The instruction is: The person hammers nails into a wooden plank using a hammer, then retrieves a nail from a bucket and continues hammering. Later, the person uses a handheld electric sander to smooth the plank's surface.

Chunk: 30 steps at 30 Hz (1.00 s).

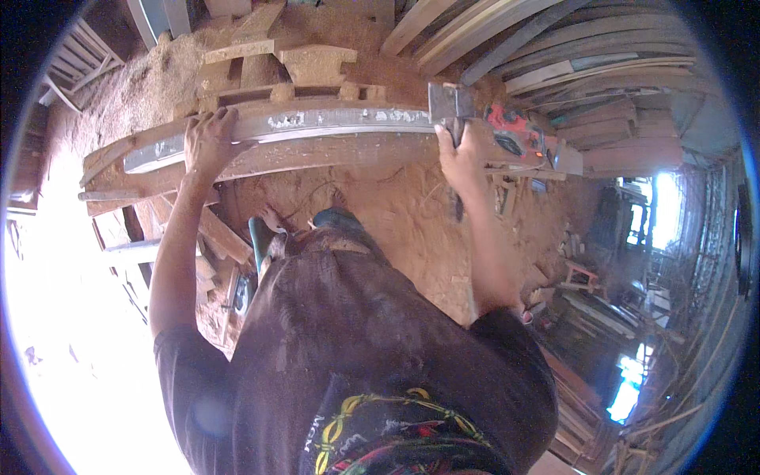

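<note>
A long grey-topped timber (317, 120) with white patches lies crosswise before me on a wider wooden beam (317, 155). Near its left end, my left hand (209, 142) grips it, fingers over the top and far edge. My right hand (465, 154) is closed around the dark handle of a hatchet-like tool (451, 101). The tool's broad, flat metal head is by the timber's right end; whether it touches the wood I cannot tell. Right of that hand rests a red and black power tool (516, 134).
Wood offcuts (317, 65) lie in the sawdust beyond the beam. Long boards (491, 32) are stacked at the far right. More scraps (223, 236) lean below the beam at left, close to my bare feet (273, 219). Sawdust covers the ground (396, 206).
</note>
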### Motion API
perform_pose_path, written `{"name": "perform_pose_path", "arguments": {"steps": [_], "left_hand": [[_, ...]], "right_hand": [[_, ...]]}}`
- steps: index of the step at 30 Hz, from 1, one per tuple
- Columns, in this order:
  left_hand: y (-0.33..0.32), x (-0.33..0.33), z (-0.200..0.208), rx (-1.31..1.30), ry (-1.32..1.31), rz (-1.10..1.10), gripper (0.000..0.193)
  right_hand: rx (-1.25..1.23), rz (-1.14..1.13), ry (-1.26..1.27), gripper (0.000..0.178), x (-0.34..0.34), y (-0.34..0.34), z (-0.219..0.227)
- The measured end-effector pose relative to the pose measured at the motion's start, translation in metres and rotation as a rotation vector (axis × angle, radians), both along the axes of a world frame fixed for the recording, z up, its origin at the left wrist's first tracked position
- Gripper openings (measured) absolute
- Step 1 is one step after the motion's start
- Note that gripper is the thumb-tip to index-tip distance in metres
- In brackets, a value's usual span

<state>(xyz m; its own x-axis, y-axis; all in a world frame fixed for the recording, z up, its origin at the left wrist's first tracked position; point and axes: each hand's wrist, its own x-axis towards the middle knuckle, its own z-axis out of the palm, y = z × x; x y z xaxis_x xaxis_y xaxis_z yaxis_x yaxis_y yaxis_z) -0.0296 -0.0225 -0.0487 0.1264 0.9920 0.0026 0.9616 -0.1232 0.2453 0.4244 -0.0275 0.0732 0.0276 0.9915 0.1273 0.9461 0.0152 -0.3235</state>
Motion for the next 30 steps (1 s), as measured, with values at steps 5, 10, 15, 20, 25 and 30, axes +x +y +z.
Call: {"name": "perform_pose_path", "arguments": {"steps": [5, 10, 15, 20, 25, 30], "left_hand": [[-0.001, 0.003, 0.003, 0.05, 0.004, -0.016, 0.073], [-0.003, 0.001, -0.001, 0.058, -0.054, 0.005, 0.07], [-0.003, 0.0, -0.011, 0.13, -0.036, -0.007, 0.073], [0.002, 0.0, -0.005, 0.093, -0.002, 0.027, 0.074], [-0.003, -0.001, -0.006, 0.113, -0.021, -0.01, 0.067], [-0.003, 0.004, -0.003, 0.065, -0.023, -0.01, 0.066]], "right_hand": [[-0.155, 0.095, -0.115, 0.049, -0.018, 0.004, -0.023], [-0.129, 0.012, 0.021, 0.048, -0.041, 0.009, 0.014], [-0.178, 0.08, -0.102, 0.043, -0.035, 0.002, -0.012], [-0.336, 0.122, -0.183, 0.036, -0.1, -0.006, -0.015], [-0.208, 0.446, -0.143, 0.032, -0.124, -0.035, -0.053], [-0.125, -0.034, -0.085, 0.026, 0.028, 0.009, -0.05]]}}
